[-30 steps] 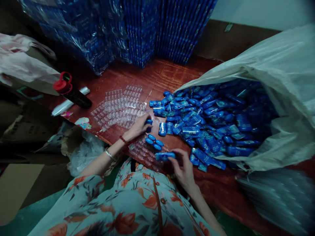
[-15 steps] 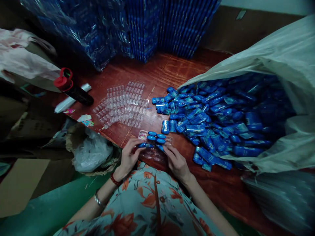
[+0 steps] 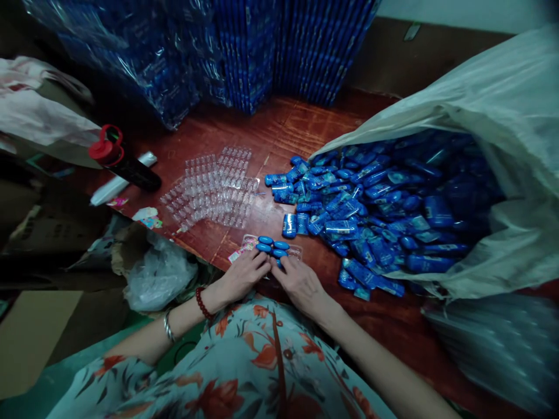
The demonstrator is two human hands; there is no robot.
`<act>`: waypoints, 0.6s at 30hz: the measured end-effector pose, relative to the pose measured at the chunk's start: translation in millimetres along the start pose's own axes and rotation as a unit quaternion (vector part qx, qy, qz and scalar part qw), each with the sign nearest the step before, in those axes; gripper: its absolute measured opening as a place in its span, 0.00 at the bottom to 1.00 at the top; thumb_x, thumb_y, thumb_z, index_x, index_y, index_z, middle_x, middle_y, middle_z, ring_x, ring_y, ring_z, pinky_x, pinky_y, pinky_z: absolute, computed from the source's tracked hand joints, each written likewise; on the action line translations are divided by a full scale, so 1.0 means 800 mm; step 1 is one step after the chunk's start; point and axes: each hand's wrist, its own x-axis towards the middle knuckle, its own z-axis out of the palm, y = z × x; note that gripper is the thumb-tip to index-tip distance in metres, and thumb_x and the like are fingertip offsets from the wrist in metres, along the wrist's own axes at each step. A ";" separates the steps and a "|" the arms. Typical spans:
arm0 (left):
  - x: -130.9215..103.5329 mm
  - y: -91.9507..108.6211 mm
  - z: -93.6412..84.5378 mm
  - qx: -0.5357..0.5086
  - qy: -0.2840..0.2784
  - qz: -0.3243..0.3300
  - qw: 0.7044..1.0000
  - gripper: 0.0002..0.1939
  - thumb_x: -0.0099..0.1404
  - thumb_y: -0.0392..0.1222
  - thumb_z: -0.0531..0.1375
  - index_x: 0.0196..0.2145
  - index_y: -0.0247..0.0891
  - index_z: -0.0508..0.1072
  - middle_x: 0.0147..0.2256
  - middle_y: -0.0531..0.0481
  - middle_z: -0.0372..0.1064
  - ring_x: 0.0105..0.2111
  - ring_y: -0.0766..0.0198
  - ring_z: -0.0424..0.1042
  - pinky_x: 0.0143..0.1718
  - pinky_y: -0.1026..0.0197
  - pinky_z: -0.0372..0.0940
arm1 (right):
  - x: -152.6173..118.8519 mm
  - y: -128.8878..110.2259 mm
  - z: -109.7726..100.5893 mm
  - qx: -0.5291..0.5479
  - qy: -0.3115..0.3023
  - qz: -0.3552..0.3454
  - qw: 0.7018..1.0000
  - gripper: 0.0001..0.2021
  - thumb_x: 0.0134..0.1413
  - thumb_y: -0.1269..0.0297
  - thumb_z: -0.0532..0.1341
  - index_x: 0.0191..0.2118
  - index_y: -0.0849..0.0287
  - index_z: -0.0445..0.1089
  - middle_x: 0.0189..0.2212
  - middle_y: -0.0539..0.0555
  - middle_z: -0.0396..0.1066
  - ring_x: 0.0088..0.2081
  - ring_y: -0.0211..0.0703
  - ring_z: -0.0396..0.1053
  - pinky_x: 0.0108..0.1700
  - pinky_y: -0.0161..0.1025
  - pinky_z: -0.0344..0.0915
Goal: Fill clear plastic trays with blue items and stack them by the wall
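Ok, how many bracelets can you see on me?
2: a red beaded one just behind your left hand, and a silver one farther up the same forearm. No others show.

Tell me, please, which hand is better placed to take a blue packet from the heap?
Probably the right hand: it is nearer the heap, which spills from the sack on its side. The left hand would likely have to cross over it.

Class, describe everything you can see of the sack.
The sack looks like thin, pale, creased plastic. It lies on its side on the red-brown table, at the person's right, its wide mouth open to the left. Blue packs lie inside and spill out onto the table. The mouth's lower edge bunches into a ragged twist; the far end runs out of frame.
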 end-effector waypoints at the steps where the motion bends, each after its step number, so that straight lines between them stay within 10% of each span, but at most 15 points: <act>1: 0.000 0.001 -0.002 0.018 0.001 0.004 1.000 0.12 0.69 0.34 0.46 0.41 0.34 0.69 0.39 0.42 0.67 0.41 0.58 0.64 0.40 0.56 0.64 | -0.001 -0.001 0.000 -0.003 0.001 -0.003 1.000 0.14 0.60 0.73 0.50 0.47 0.61 0.68 0.30 0.56 0.68 0.33 0.42 0.65 0.33 0.37 0.62; 9: 0.049 -0.031 -0.035 -0.072 0.115 -0.043 0.990 0.12 0.68 0.36 0.49 0.43 0.36 0.71 0.40 0.43 0.67 0.40 0.61 0.65 0.40 0.59 0.62 | -0.013 0.060 -0.001 -0.005 0.065 0.144 0.987 0.16 0.60 0.73 0.49 0.48 0.60 0.70 0.34 0.57 0.71 0.38 0.43 0.65 0.39 0.37 0.60; 14: 0.155 -0.048 -0.026 -0.025 -0.124 -0.037 0.991 0.14 0.62 0.43 0.59 0.44 0.32 0.70 0.42 0.40 0.67 0.40 0.57 0.69 0.40 0.58 0.64 | 0.039 0.098 0.009 -0.098 -0.075 0.203 0.971 0.20 0.58 0.66 0.54 0.56 0.65 0.61 0.47 0.64 0.68 0.50 0.56 0.58 0.44 0.47 0.55; 18: 0.194 -0.048 -0.002 0.081 -0.192 -0.055 0.976 0.32 0.51 0.41 0.67 0.51 0.27 0.63 0.49 0.34 0.62 0.44 0.48 0.68 0.41 0.54 0.65 | 0.068 0.120 0.010 -0.083 -0.127 0.224 0.963 0.23 0.57 0.58 0.57 0.56 0.63 0.60 0.46 0.65 0.67 0.48 0.57 0.60 0.44 0.47 0.54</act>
